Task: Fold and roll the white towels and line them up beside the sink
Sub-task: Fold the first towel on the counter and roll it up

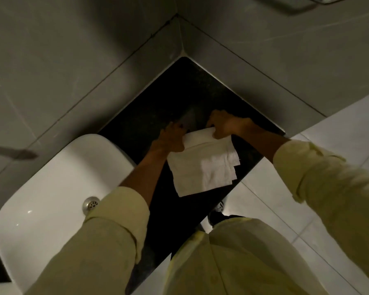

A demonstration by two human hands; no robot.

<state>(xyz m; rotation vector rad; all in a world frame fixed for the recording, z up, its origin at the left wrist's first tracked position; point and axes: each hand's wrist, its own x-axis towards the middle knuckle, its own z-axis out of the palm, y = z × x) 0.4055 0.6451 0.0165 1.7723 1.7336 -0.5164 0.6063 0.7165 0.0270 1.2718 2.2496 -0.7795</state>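
Both hands, left (172, 138) and right (223, 124), pinch far edge of folded white towel (202, 167) on dark table (179, 92) beside sink (51, 177).

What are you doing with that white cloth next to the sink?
A person is working on a white towel that lies on the dark counter beside the white sink. The left hand and right hand each have a grip on the towel's far edge, one at each end. The towel is already folded into layers but not rolled up yet. No finished rolls are in view on the counter.
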